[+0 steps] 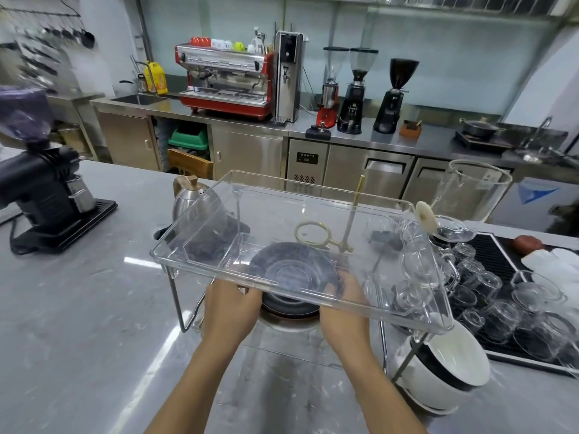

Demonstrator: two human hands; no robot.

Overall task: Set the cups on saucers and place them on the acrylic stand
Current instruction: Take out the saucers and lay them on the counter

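Both hands reached under the clear acrylic stand with its raised rim and thin metal legs [200, 211], which stood on the grey steel counter [78, 308]. The left hand [230, 303] and the right hand [344, 300] were curled around opposite edges of a dark round saucer [293, 274], seen through the transparent shelf, with a dark stack of what looked like more saucers or cups [289, 303] directly below it. The fingers were partly closed on the rim, thumbs on top; how firm the hold was could not be told through the plastic.

The step in hand seemed to be drawing a saucer out from under the shelf, so the task looked barely begun: nothing yet rested on top of the stand. To do it well, the saucer would need to be kept level and lifted only slightly, since the shelf sat close above it, then slid straight back toward the body before rising. An even grip from both sides should stop it tipping against the stack beneath.

The white ceramic bowls with dark bands [445, 368] leaned just beside the stand's right front leg, and the clear glass cups [488, 296] crowded the black ridged mat [488, 252] to the right, so a wide right elbow could knock them. The steel gooseneck kettle [195, 200] stood behind the stand's left end, well out of the way
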